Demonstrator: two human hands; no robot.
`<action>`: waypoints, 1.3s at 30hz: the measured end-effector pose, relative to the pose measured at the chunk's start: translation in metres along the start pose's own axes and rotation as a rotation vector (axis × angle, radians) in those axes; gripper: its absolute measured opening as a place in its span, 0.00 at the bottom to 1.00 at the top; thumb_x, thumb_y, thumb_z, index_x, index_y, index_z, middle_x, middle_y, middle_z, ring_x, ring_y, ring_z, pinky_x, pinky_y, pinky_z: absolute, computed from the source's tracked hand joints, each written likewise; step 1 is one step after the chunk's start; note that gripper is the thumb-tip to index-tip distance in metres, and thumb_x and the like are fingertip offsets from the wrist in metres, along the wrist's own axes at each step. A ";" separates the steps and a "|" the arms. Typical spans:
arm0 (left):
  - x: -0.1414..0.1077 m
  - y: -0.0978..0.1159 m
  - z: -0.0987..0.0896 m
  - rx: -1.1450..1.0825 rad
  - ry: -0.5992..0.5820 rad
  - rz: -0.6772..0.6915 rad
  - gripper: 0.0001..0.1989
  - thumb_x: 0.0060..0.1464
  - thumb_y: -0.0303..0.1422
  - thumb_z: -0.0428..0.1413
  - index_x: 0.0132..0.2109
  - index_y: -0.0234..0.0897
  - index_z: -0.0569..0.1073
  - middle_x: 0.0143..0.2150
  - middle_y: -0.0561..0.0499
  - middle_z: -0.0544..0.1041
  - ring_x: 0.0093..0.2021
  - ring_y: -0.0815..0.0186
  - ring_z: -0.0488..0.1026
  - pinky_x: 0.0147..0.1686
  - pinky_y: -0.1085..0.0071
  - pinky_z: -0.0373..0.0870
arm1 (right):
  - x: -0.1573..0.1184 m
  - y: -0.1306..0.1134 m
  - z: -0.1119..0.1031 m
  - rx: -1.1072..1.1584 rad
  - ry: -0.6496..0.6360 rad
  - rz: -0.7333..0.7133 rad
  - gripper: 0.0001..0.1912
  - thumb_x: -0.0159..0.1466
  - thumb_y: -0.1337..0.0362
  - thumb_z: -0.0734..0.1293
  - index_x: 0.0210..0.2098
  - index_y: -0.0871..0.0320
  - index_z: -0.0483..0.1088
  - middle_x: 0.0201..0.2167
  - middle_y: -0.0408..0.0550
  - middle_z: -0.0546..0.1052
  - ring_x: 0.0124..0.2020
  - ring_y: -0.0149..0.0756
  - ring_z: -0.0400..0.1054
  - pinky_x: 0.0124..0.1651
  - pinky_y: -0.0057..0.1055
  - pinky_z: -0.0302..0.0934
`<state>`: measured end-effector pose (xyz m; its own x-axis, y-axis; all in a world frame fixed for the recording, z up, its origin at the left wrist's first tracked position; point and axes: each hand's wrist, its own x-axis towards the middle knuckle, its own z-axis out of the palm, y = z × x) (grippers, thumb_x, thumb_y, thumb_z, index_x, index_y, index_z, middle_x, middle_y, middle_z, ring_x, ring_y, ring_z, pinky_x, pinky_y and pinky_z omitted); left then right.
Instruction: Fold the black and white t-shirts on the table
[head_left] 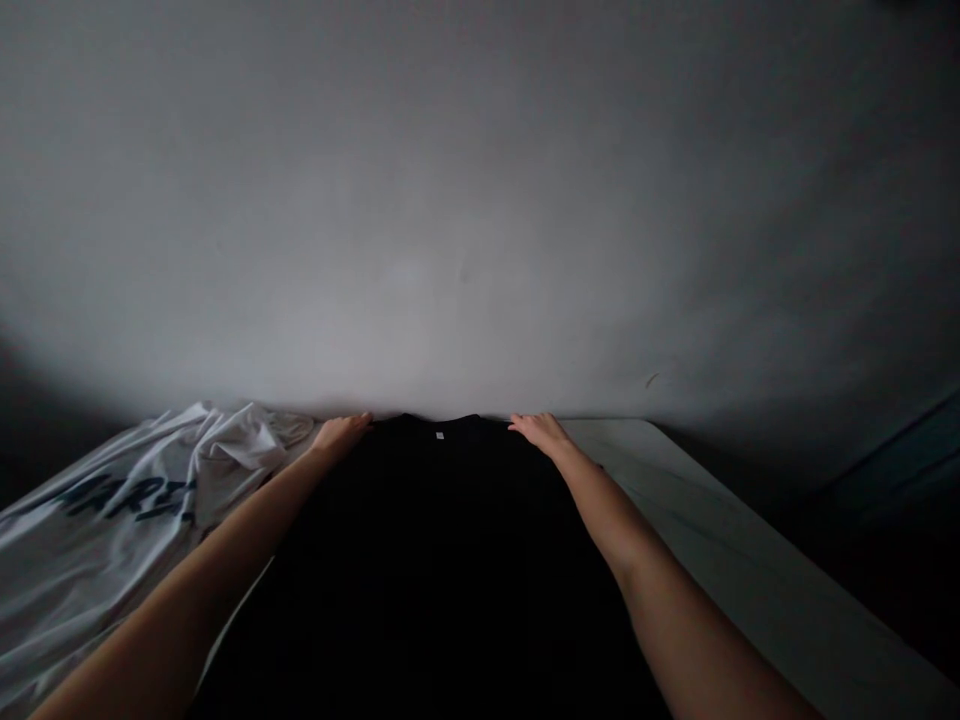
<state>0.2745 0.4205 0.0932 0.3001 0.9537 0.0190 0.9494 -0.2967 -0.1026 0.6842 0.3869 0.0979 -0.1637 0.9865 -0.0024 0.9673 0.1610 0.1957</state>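
Observation:
A black shirt (450,560) lies spread flat in front of me, its neckline at the far end and a small white label (440,436) inside the collar. My left hand (343,434) is at the shirt's left shoulder, fingers closed on the fabric edge. At the opposite shoulder, my right hand (538,431) pinches the cloth in the same way. Both arms reach out straight along the shirt's sides. The sleeves are hard to make out in the dim light.
To the left lies a rumpled light grey garment (150,590) with dark lettering. A pale table (720,560) shows on the right, its edge slanting toward me. Behind it rises a grey wall (450,200). Dark, unclear shapes fill the far right.

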 end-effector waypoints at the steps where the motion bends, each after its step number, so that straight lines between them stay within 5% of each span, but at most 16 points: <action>1: 0.003 0.001 0.000 0.005 0.006 0.000 0.17 0.67 0.34 0.43 0.56 0.34 0.69 0.48 0.37 0.79 0.48 0.52 0.77 0.43 0.61 0.73 | 0.002 0.001 0.001 0.002 0.000 0.002 0.16 0.73 0.59 0.56 0.52 0.56 0.71 0.47 0.57 0.80 0.49 0.46 0.74 0.45 0.35 0.64; 6: -0.004 0.037 -0.008 0.089 0.222 0.037 0.21 0.62 0.23 0.41 0.57 0.30 0.71 0.54 0.32 0.74 0.56 0.48 0.71 0.50 0.55 0.69 | -0.004 -0.035 0.000 0.020 0.097 0.110 0.18 0.72 0.65 0.57 0.58 0.63 0.68 0.56 0.67 0.72 0.58 0.51 0.66 0.59 0.44 0.56; 9: -0.024 0.077 0.002 0.043 0.276 0.067 0.22 0.63 0.29 0.44 0.60 0.27 0.69 0.61 0.29 0.69 0.62 0.45 0.64 0.59 0.50 0.61 | -0.020 -0.075 0.006 0.169 0.116 0.153 0.25 0.72 0.57 0.57 0.65 0.61 0.62 0.67 0.66 0.60 0.66 0.54 0.56 0.63 0.48 0.52; 11: -0.039 0.090 0.016 -0.033 0.234 0.059 0.28 0.64 0.37 0.46 0.65 0.25 0.62 0.67 0.29 0.62 0.67 0.43 0.57 0.64 0.48 0.54 | -0.033 -0.085 0.015 0.283 0.044 0.034 0.31 0.72 0.49 0.55 0.70 0.55 0.53 0.72 0.59 0.52 0.70 0.51 0.49 0.66 0.48 0.50; 14: -0.057 0.071 0.033 -0.105 0.110 0.079 0.31 0.66 0.43 0.42 0.70 0.31 0.57 0.72 0.35 0.55 0.71 0.45 0.50 0.65 0.46 0.50 | -0.052 -0.060 0.025 0.308 -0.020 -0.093 0.32 0.72 0.46 0.50 0.72 0.49 0.47 0.74 0.50 0.46 0.73 0.45 0.42 0.69 0.46 0.43; 16: -0.063 0.042 0.031 -0.103 0.066 0.111 0.28 0.66 0.41 0.42 0.70 0.41 0.58 0.72 0.41 0.57 0.71 0.46 0.51 0.64 0.44 0.52 | -0.061 -0.030 0.025 0.251 -0.052 0.031 0.31 0.73 0.47 0.50 0.72 0.49 0.47 0.73 0.52 0.48 0.72 0.46 0.44 0.69 0.48 0.43; 19: -0.071 0.014 0.007 -0.016 0.042 0.010 0.24 0.64 0.36 0.45 0.66 0.44 0.65 0.68 0.39 0.65 0.68 0.43 0.59 0.61 0.40 0.54 | -0.072 -0.006 0.008 0.144 -0.080 0.265 0.31 0.72 0.50 0.54 0.69 0.57 0.56 0.71 0.61 0.53 0.71 0.53 0.48 0.69 0.54 0.40; 22: -0.093 0.026 -0.023 0.097 -0.002 -0.013 0.20 0.61 0.33 0.50 0.58 0.38 0.74 0.61 0.35 0.72 0.63 0.42 0.65 0.63 0.40 0.49 | -0.088 -0.020 -0.017 0.137 0.066 0.241 0.25 0.71 0.57 0.57 0.63 0.62 0.64 0.68 0.62 0.60 0.69 0.51 0.51 0.69 0.50 0.42; 25: -0.144 0.048 -0.036 0.010 -0.016 0.148 0.20 0.61 0.35 0.51 0.58 0.42 0.73 0.61 0.41 0.73 0.61 0.48 0.69 0.66 0.44 0.48 | -0.126 -0.041 -0.035 0.255 0.185 0.247 0.20 0.71 0.60 0.58 0.58 0.58 0.68 0.61 0.57 0.71 0.61 0.47 0.64 0.62 0.42 0.56; 28: -0.220 0.045 -0.028 -0.097 0.030 0.183 0.23 0.60 0.40 0.51 0.61 0.44 0.69 0.64 0.44 0.70 0.63 0.50 0.66 0.66 0.46 0.51 | -0.193 -0.044 -0.036 0.347 0.167 0.316 0.18 0.69 0.58 0.61 0.56 0.55 0.69 0.56 0.54 0.75 0.54 0.46 0.70 0.54 0.38 0.63; 34: -0.369 0.007 0.008 -0.226 0.197 0.034 0.29 0.56 0.48 0.49 0.58 0.34 0.68 0.55 0.34 0.74 0.55 0.44 0.72 0.56 0.49 0.67 | -0.354 -0.031 0.001 0.542 0.182 0.467 0.22 0.62 0.57 0.66 0.52 0.60 0.69 0.46 0.59 0.78 0.48 0.48 0.73 0.50 0.40 0.66; 39: -0.448 0.024 0.019 -0.534 0.198 -0.142 0.32 0.53 0.53 0.50 0.59 0.40 0.65 0.36 0.46 0.78 0.38 0.51 0.77 0.42 0.55 0.74 | -0.433 -0.058 0.030 0.993 0.203 0.609 0.28 0.51 0.46 0.72 0.45 0.56 0.71 0.37 0.52 0.79 0.41 0.49 0.75 0.46 0.45 0.69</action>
<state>0.1607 -0.0128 0.0630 0.1296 0.9738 0.1868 0.8810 -0.1995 0.4289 0.7050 -0.0491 0.0583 0.4355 0.9002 0.0010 0.6085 -0.2936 -0.7373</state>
